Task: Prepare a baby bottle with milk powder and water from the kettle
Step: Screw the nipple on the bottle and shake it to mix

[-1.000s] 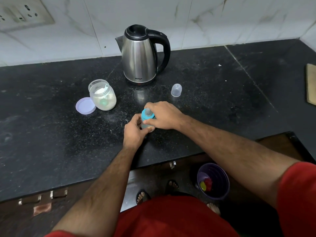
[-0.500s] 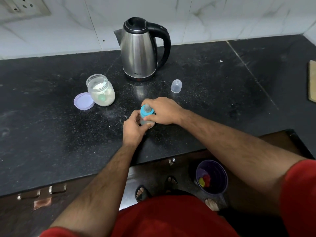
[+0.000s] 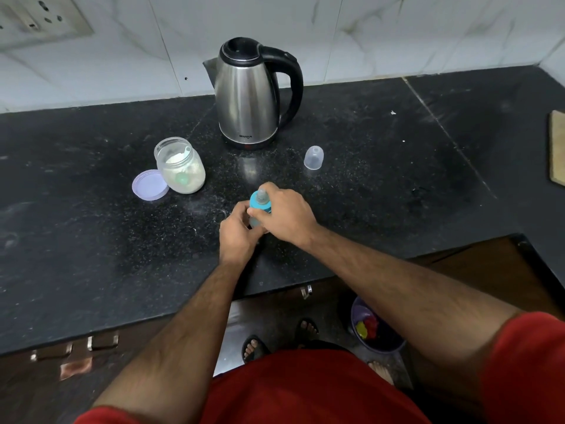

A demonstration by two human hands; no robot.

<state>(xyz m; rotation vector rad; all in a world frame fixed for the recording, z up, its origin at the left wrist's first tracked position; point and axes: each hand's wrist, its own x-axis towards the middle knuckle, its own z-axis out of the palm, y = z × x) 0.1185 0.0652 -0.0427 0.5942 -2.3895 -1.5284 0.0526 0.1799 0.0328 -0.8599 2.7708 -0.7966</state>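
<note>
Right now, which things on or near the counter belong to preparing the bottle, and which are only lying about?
For the job: baby bottle gripped by both hands, kettle, milk powder jar, purple lid, clear bottle cap.

Lying about: wooden board, purple bucket, wall socket.

A black speckled stone counter (image 3: 397, 185) meets a white marble-tiled wall (image 3: 382, 32) at the far side. A switch socket plate (image 3: 39, 21) sits far left. Dark drawers (image 3: 73, 353) are below, near left.

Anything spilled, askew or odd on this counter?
A faint dusting of white powder lies on the black counter between the open powder jar and the bottle. Nothing else stands out.
</note>
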